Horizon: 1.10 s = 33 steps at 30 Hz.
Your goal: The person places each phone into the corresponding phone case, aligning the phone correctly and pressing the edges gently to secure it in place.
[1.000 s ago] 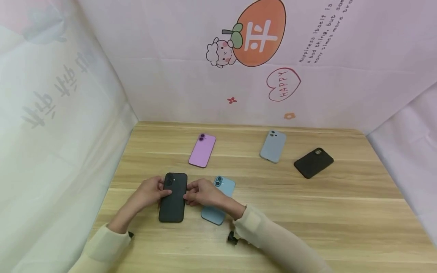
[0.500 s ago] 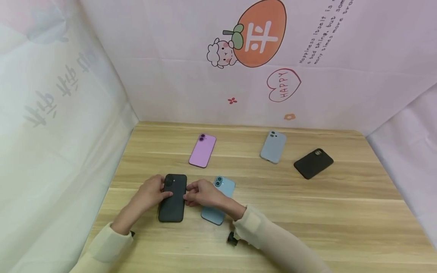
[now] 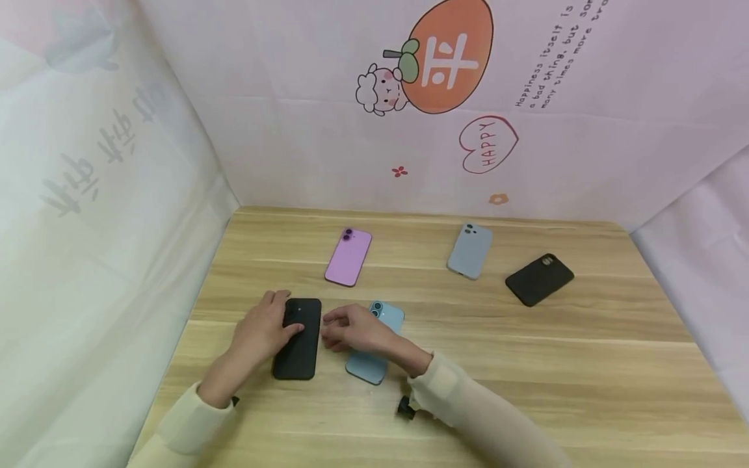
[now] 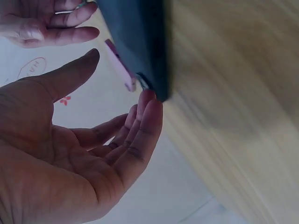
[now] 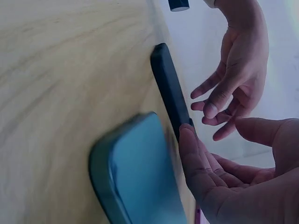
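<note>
A black phone lies flat on the wooden table, its camera end pointing away from me. My left hand is spread at its left side. In the left wrist view the left fingertips are at the camera-end corner and the thumb stands off the phone. Close to the right edge, my right hand has loosely bent fingers and a raised thumb; whether its fingertips touch the phone I cannot tell. Beneath the right hand lies a light blue phone, partly hidden by it.
Farther back lie a purple phone and a grey-blue phone or case. A black phone case sits at the right. White printed cloth walls the table's back and sides.
My left hand has loosened from the black phone and shifted up and right over its edge. The right fingers have drawn slightly back from its right side. The phone stays about in place.
</note>
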Each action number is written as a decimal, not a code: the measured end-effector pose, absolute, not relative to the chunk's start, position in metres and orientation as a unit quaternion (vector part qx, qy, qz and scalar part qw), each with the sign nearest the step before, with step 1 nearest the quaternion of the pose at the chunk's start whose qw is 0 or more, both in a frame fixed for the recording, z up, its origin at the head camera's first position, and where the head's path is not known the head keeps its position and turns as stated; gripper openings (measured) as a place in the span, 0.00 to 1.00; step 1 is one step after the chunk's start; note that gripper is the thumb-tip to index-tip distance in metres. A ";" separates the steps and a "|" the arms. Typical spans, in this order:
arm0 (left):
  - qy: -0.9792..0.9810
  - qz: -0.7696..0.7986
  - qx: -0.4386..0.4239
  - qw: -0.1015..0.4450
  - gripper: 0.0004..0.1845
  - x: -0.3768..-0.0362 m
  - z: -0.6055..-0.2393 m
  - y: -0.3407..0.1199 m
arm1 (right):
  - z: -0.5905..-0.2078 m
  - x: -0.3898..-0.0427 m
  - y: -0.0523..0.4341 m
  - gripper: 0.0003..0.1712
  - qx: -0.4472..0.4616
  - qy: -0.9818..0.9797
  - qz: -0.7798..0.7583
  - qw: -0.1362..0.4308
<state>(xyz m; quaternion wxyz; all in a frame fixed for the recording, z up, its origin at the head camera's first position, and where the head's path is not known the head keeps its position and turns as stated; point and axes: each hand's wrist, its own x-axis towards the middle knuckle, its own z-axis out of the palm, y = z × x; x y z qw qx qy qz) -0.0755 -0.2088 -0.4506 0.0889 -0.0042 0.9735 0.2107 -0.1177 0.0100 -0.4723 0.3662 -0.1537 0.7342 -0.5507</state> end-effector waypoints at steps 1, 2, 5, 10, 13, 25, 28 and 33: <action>0.974 0.210 0.000 0.089 0.37 -0.075 -0.449 -0.207 | -0.471 -0.118 0.013 0.26 -0.155 0.736 -0.550 0.362; 0.973 0.211 0.004 0.089 0.37 -0.075 -0.447 -0.204 | -0.470 -0.119 0.016 0.26 -0.155 0.738 -0.551 0.357; 0.971 0.221 0.011 0.089 0.36 -0.074 -0.442 -0.195 | -0.465 -0.123 0.025 0.26 -0.160 0.747 -0.550 0.338; 0.966 0.238 0.020 0.096 0.39 -0.070 -0.439 -0.178 | -0.457 -0.134 0.046 0.27 -0.155 0.766 -0.541 0.311; 0.965 0.241 0.024 0.102 0.41 -0.068 -0.437 -0.163 | -0.455 -0.142 0.065 0.28 -0.134 0.776 -0.542 0.294; 0.969 0.205 0.061 0.124 0.49 -0.067 -0.443 -0.107 | -0.452 -0.184 0.161 0.34 -0.110 0.895 -0.406 0.150; 0.973 0.188 0.067 0.119 0.51 -0.067 -0.449 -0.096 | -0.454 -0.196 0.182 0.36 -0.104 0.926 -0.349 0.100; 0.980 0.151 0.068 0.109 0.53 -0.069 -0.454 -0.081 | -0.455 -0.213 0.208 0.39 -0.085 0.950 -0.295 0.061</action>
